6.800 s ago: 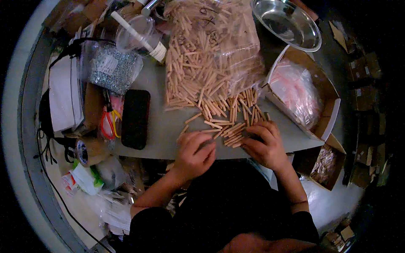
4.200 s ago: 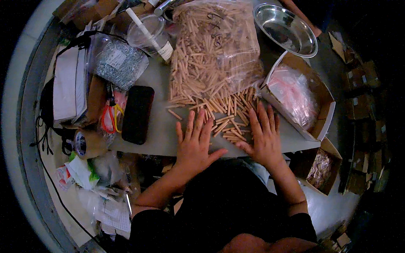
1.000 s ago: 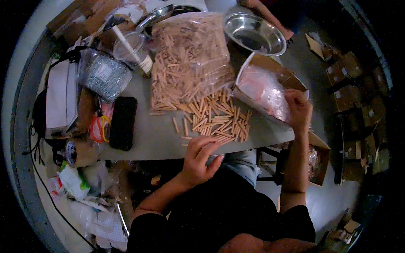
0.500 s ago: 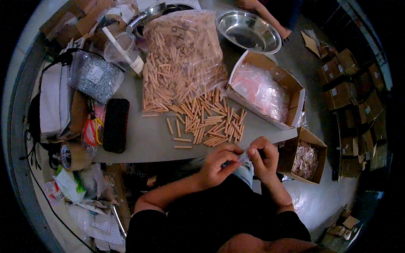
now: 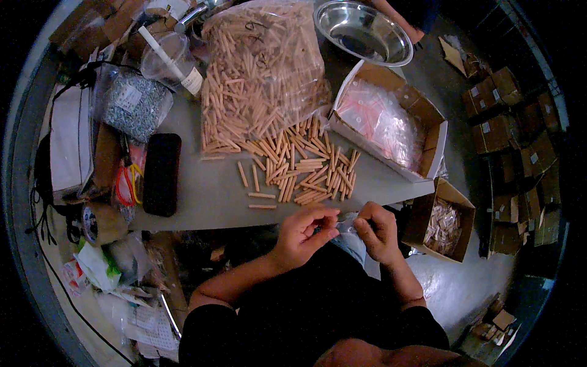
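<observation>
Clear plastic film shows between the 2 hands, just off the near edge of the grey table. The right hand is closed, thumb against curled fingers, pinching the film's right side. The left hand curls loosely, thumb and fingertips nearly meeting at the film's left; I cannot tell whether they grip it. The film spans the gap sideways, its long axis too blurred to tell. Beyond, loose wooden sticks point various ways, 2 lying crosswise nearest. A big clear bag holds more sticks; an open carton holds clear packets.
</observation>
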The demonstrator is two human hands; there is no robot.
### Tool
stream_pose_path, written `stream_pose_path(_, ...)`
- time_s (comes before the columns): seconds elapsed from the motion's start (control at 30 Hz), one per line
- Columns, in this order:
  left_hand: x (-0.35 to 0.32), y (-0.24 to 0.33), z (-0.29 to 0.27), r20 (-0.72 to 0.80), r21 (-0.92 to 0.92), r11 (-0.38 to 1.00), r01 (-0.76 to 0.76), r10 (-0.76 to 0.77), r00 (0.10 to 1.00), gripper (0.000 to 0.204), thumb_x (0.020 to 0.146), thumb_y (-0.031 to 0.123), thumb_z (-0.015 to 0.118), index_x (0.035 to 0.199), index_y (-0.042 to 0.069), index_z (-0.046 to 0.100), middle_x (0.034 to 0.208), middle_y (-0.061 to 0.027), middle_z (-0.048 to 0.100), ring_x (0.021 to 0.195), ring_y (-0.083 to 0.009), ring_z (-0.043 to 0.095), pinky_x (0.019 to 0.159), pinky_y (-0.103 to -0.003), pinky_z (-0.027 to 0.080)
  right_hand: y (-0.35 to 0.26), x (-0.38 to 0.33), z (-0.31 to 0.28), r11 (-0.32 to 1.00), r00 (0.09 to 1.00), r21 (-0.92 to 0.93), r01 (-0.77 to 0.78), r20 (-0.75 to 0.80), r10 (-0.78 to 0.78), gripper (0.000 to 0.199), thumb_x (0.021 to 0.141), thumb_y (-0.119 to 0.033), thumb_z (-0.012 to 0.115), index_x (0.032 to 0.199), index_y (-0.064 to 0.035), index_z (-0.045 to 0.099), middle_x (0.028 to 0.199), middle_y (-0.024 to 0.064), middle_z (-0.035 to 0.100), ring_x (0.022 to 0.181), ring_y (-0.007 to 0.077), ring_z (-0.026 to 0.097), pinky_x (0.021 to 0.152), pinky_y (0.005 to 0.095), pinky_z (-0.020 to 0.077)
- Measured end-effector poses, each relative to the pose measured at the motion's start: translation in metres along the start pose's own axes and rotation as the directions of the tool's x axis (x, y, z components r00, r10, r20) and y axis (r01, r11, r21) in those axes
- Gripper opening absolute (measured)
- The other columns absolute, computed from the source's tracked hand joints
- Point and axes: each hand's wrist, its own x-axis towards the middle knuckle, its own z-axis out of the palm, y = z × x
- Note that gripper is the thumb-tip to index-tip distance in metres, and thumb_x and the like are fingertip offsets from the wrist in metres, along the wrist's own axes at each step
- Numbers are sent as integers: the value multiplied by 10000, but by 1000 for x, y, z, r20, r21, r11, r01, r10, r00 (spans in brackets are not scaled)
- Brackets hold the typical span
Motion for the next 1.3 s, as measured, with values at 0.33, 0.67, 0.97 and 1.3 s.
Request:
stream_pose_path(0.33,9,23,-16,243,527,771,-357,266,933,165,813,-28,666,974,-9,697,772,-98,615,687,-203,594,630,-291,476,17,47,8,875,973,-475,95,-141,-183,156,785,-90,697,915,-40,628,804,138,621,723,315,601,660,400,491)
stream_pose_path(0.67,-7,-10,-33,353,336,938,83,-207,913,75,830,71,711,861,4,701,748,-56,626,689,-161,589,652,-283,471,29,46,-23,864,971,-460,206,-16,-240,168,787,-36,681,952,-45,654,897,134,644,873,343,607,758,411,500)
stream_pose_path(0.97,-14,-51,-19,330,203,953,223,-281,901,147,849,109,710,797,9,616,879,-74,654,826,-151,622,777,-295,498,27,61,-46,887,924,-377,266,362,-123,295,813,-63,604,1095,-110,674,1046,116,611,981,321,589,873,390,486)
stream_pose_path(1.3,12,-65,3,349,174,787,592,-612,710,133,860,167,701,892,95,594,772,11,583,699,-103,527,620,-240,437,24,60,-40,889,922,-385,246,376,-92,216,807,-28,633,1012,-83,676,1064,132,566,964,317,593,826,376,503)
